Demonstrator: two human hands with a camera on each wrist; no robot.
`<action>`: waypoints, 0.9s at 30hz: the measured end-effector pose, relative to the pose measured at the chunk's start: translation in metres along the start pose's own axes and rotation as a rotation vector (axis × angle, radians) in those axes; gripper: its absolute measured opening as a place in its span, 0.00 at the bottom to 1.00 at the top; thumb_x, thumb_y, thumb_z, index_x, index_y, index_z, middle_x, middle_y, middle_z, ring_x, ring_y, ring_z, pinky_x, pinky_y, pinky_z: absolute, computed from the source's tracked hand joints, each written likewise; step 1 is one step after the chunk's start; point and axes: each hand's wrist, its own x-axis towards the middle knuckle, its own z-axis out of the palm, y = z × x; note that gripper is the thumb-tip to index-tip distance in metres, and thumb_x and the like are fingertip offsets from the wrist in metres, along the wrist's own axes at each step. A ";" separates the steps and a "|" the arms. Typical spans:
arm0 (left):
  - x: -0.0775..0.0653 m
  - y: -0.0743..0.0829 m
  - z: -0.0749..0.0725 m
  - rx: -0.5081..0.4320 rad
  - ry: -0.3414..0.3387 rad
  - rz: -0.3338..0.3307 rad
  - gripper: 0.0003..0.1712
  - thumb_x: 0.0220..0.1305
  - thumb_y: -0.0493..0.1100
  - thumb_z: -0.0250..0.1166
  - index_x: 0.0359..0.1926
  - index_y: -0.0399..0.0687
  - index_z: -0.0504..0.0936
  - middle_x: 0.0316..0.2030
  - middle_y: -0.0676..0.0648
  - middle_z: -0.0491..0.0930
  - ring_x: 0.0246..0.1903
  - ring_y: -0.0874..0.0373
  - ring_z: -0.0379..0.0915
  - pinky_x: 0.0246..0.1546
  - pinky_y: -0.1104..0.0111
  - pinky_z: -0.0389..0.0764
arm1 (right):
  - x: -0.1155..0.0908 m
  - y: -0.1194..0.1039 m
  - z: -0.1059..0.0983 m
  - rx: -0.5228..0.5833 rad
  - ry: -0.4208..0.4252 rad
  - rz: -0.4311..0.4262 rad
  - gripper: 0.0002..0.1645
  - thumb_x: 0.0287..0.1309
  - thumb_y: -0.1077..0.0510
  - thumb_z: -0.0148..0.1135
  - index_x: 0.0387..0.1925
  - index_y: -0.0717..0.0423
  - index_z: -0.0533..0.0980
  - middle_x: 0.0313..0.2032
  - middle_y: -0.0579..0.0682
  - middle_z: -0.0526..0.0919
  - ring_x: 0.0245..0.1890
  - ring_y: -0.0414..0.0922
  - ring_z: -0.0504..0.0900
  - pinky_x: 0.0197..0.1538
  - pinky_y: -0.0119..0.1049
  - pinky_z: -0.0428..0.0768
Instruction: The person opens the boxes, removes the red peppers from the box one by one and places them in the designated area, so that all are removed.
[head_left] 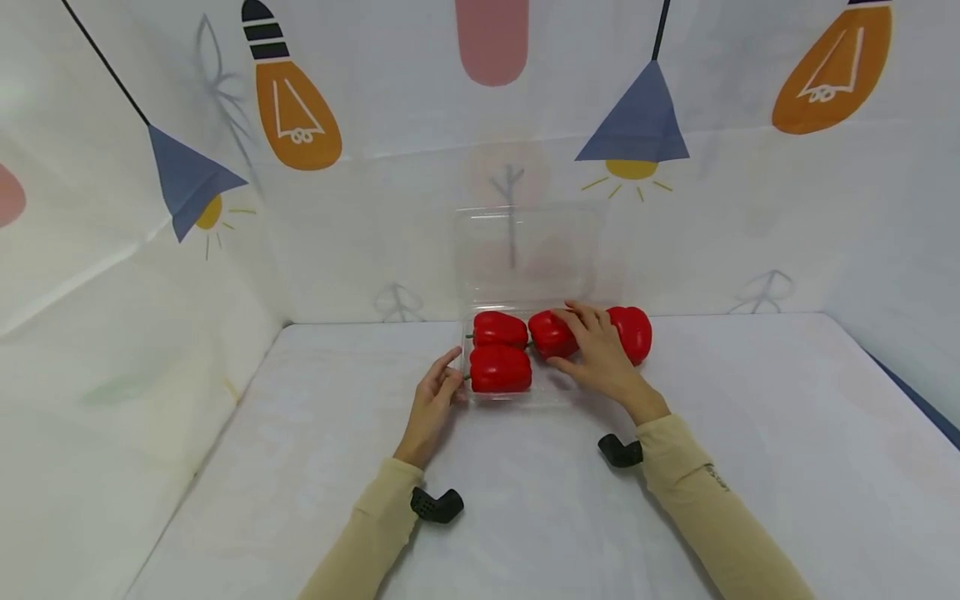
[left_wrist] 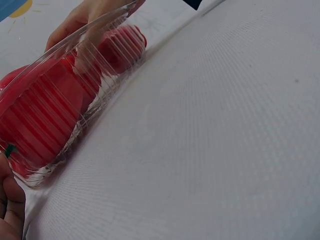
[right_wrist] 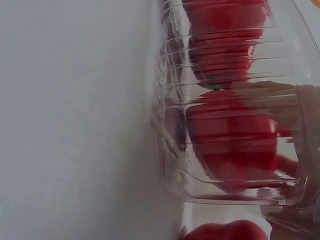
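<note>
From my end I see the right hand (head_left: 602,357) clamped round a red pepper (head_left: 551,335), thumb on its near side and fingers over the far side. That pepper is in the right part of a clear plastic container (right_wrist: 230,201); I can't tell whether it bears on the floor of it. The left hand (head_left: 433,396) is at the container's left wall, thumb and index finger apart in the head view, but whether it pinches the rim I cannot tell.

Just to the right of the left hand lie two more peppers, the rear pepper (head_left: 500,327) and the front pepper (head_left: 500,369), stems toward that hand. The loose pepper (head_left: 632,335) sits right of the right hand, outside the container on the bench (head_left: 510,500). Beyond both hands stands the raised lid (head_left: 536,250).

I judge the peppers light, firm and slick-skinned, so I'd take one across its widest sides rather than by the stem. The container looks thin and flexible; I'd steady it gently at a ribbed wall, because squeezing could buckle it.
</note>
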 end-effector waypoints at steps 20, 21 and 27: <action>-0.002 -0.002 0.003 0.005 0.018 0.045 0.24 0.71 0.40 0.52 0.66 0.46 0.66 0.32 0.50 0.71 0.30 0.64 0.71 0.37 0.77 0.77 | 0.002 0.002 0.003 -0.034 -0.025 0.050 0.45 0.48 0.51 0.70 0.67 0.48 0.60 0.69 0.53 0.58 0.68 0.56 0.51 0.62 0.64 0.59; -0.002 -0.002 0.003 0.004 0.020 0.045 0.24 0.70 0.40 0.52 0.66 0.46 0.66 0.32 0.50 0.71 0.30 0.64 0.71 0.37 0.77 0.77 | 0.002 0.002 0.003 -0.033 -0.026 0.051 0.45 0.49 0.52 0.70 0.67 0.48 0.60 0.68 0.53 0.59 0.68 0.55 0.50 0.61 0.63 0.60; -0.002 -0.003 0.003 0.001 0.029 0.042 0.23 0.71 0.40 0.52 0.66 0.48 0.67 0.33 0.48 0.71 0.30 0.63 0.71 0.38 0.76 0.78 | 0.003 0.000 0.002 -0.030 -0.037 0.064 0.45 0.49 0.54 0.70 0.67 0.45 0.60 0.68 0.53 0.59 0.69 0.54 0.50 0.60 0.62 0.62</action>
